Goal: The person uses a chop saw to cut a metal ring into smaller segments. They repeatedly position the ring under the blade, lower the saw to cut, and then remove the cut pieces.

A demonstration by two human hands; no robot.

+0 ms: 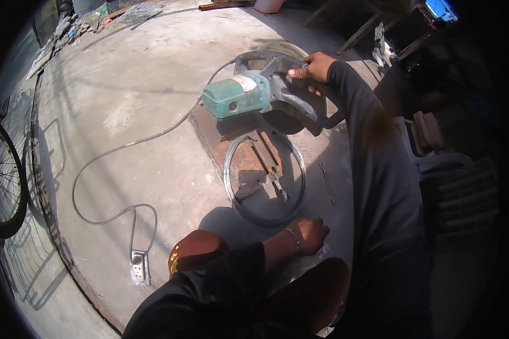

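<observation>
A chop saw with a teal motor [234,97] and dark guard stands on a rusty steel base [206,127]. My right hand [318,69] is closed around the saw's dark handle, its arm stretched forward. A coil of silvery wire [228,179] lies around the front of the base, encircling part of the saw's vise [260,155]. Nearer to me, my left hand [310,236] is curled low between my knees, wearing a chain bracelet. A small pale thing shows under its fingers; I cannot tell what it is or whether it is held.
An open-end wrench [327,183] lies right of the coil. The saw's cable [104,158] loops left across the concrete to a white power strip [139,268]. A bicycle wheel [5,181] stands at far left, rubble [59,42] at the back left, and a plastic chair [444,164] at right.
</observation>
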